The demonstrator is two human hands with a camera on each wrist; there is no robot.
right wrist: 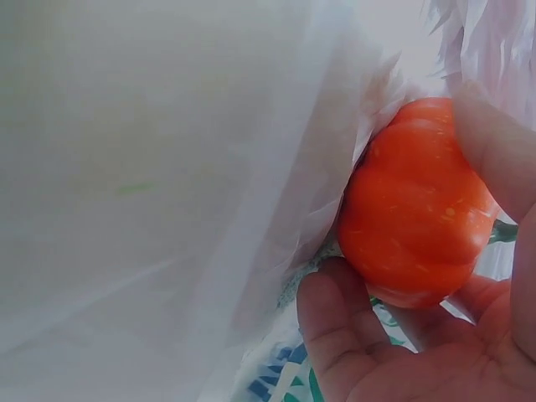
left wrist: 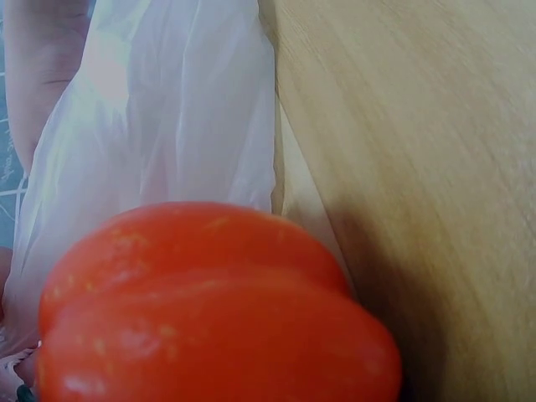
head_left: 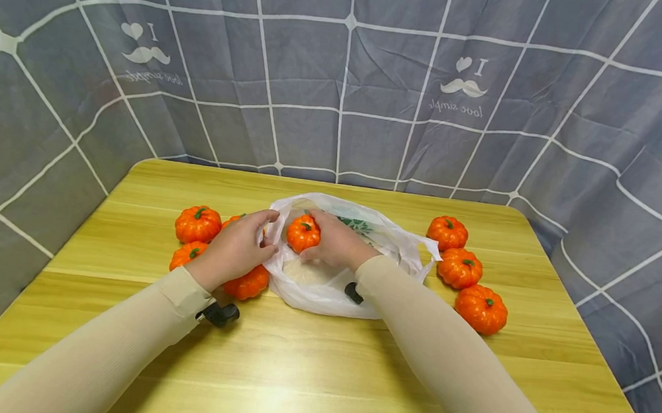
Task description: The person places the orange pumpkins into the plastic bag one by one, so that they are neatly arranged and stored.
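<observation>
A white plastic bag (head_left: 322, 302) with a green print lies on the table with its mouth spread. My right hand (head_left: 339, 240) grips a small orange pumpkin (head_left: 304, 233) with a green stem, inside the bag's mouth. Thumb and fingers sit on opposite sides of that pumpkin (right wrist: 419, 205) in the right wrist view. At the bag's left rim, my left hand (head_left: 233, 250) holds the plastic with bent fingers and thumb. Beneath this hand lies another pumpkin (head_left: 247, 283), which fills the lower part of the left wrist view. The bag's inside is only partly visible.
More pumpkins (head_left: 198, 224) stand left of the bag, partly hidden by my left hand. To its right, three pumpkins (head_left: 460, 268) form a slanting row. The wooden table (head_left: 291, 375) is bordered behind and at the sides by a grey checked curtain (head_left: 303, 64).
</observation>
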